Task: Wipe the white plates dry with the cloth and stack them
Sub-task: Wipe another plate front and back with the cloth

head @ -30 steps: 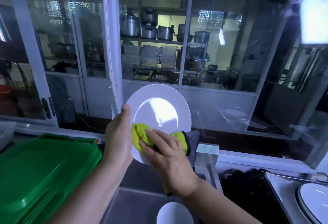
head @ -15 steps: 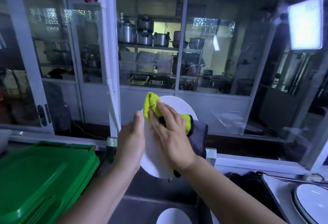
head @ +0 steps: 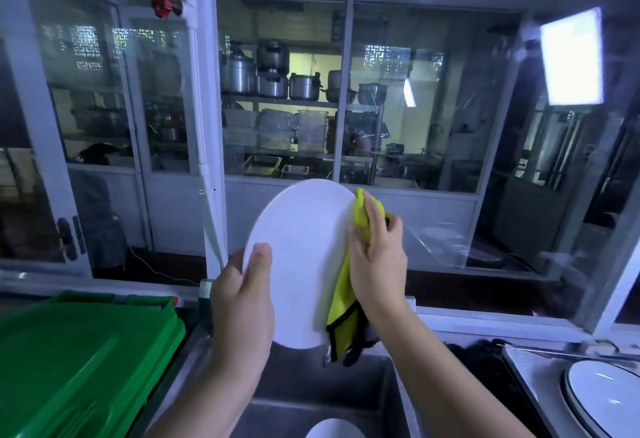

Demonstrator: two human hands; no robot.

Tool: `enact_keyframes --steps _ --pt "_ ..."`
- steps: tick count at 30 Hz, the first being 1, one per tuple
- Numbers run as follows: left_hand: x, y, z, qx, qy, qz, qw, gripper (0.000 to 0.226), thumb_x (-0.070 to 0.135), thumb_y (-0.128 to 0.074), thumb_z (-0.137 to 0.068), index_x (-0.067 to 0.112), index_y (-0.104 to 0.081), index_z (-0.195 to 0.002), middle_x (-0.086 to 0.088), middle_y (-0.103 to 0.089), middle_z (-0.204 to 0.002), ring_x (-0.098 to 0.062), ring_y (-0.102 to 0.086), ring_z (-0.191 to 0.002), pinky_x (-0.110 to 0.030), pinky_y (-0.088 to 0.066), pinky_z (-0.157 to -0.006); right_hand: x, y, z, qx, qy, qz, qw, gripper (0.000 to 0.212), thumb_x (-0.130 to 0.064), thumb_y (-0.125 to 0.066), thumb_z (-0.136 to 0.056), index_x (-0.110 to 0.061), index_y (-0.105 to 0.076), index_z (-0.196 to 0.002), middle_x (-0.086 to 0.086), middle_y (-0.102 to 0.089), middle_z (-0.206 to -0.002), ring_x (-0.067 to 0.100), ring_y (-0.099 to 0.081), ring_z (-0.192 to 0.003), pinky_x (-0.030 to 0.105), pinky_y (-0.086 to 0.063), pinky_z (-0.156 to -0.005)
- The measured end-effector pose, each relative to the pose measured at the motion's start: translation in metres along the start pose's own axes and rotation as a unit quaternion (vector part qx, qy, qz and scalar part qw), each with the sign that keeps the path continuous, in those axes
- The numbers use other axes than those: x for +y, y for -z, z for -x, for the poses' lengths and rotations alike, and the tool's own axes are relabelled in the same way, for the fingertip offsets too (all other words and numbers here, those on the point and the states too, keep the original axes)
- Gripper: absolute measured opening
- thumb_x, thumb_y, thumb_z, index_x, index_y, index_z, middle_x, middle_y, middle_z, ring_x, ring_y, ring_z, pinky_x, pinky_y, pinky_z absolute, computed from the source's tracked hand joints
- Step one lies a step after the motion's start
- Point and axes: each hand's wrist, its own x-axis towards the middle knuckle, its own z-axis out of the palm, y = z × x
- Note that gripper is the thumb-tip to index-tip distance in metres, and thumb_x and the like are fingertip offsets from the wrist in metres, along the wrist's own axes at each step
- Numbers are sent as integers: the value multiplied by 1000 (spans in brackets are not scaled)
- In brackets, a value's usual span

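my left hand (head: 242,306) holds a white plate (head: 304,257) up on its edge, with my thumb on the front, low on the left side. my right hand (head: 379,261) pinches a yellow cloth (head: 341,313) round the plate's right rim, and the cloth's end hangs down. under them is a metal sink (head: 294,389) with another white dish (head: 334,430) in it. a green lid (head: 79,361) is at my left. a dark-rimmed plate (head: 602,399) lies at my right.

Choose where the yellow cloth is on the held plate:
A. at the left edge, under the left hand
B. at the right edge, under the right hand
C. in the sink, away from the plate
B: the right hand holds the yellow cloth against the right edge of the white plate, while the left hand grips the lower left rim.
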Motion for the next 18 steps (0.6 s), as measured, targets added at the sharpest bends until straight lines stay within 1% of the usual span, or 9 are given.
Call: enact_keyframes --steps 3,5,7,9,11,13,15,17,18 --pt "-5 0 6 -38 6 1 999 24 55 -52 -79 45 -70 -90 16 -73 -87 -5 -67 -83 -28 -51 -77 9 9 -6 14 -44 -84 995 39 -27 -60 -90 -37 -55 -127 -15 -48 -96 -19 -48 -83 15 -33 -67" --pt "-3 6 4 -117 39 -6 992 24 46 -58 -74 43 -72 -93 12 -75 -91 -6 -70 -87 -23 -51 -73 13 19 -12 8 -24 -98 995 35 -20 -66 -87 -29 -62 -121 -17 -52 -93 -21 -48 -86 12 -35 -71" --pt "8 12 -10 -212 105 -1 972 31 38 -65 -65 31 -75 -93 0 -76 -93 -19 -71 -89 -32 -51 -74 14 29 -16 -4 0 -94 996 34 -18 -67 -86 -29 -63 -118 -17 -54 -91 -14 -51 -86 7 -37 -71" --pt "23 13 -28 -276 153 -20 949 26 36 -64 -69 26 -77 -90 -4 -76 -93 -21 -71 -87 -35 -49 -75 14 34 -18 -28 41 -62 997 34 -19 -66 -87 -33 -63 -118 -15 -53 -91 -1 -53 -83 17 -42 -70" --pt "35 7 -41 -313 180 -58 931 27 45 -61 -82 25 -78 -88 -3 -76 -97 -18 -72 -91 -37 -49 -82 13 37 -16 -42 86 -10 995 35 -22 -65 -87 -34 -61 -119 -13 -53 -93 9 -53 -80 29 -44 -68" --pt "35 2 -44 -316 171 -88 929 37 46 -49 -96 24 -78 -90 -3 -76 -99 -20 -72 -93 -39 -51 -85 9 39 -14 -30 128 37 991 36 -26 -62 -87 -32 -60 -122 -7 -54 -99 18 -55 -82 31 -44 -65" --pt "30 -3 -40 -298 130 -110 939 42 46 -43 -99 22 -76 -91 -5 -76 -96 -23 -72 -92 -42 -53 -86 3 40 -12 3 196 100 976 40 -26 -60 -85 -25 -60 -125 3 -56 -103 27 -57 -82 33 -47 -60" --pt "26 -8 -32 -279 97 -114 948 43 48 -43 -99 20 -74 -93 -5 -76 -94 -24 -71 -95 -44 -54 -88 -3 35 -10 35 293 167 941 41 -27 -59 -87 -19 -61 -127 13 -59 -111 34 -57 -87 37 -47 -66" --pt "24 -11 -29 -273 81 -114 952 41 49 -42 -99 23 -74 -93 -1 -76 -94 -18 -70 -95 -40 -53 -87 -6 30 -9 38 337 184 922 41 -27 -59 -89 -19 -60 -130 16 -59 -118 35 -56 -93 39 -46 -73"
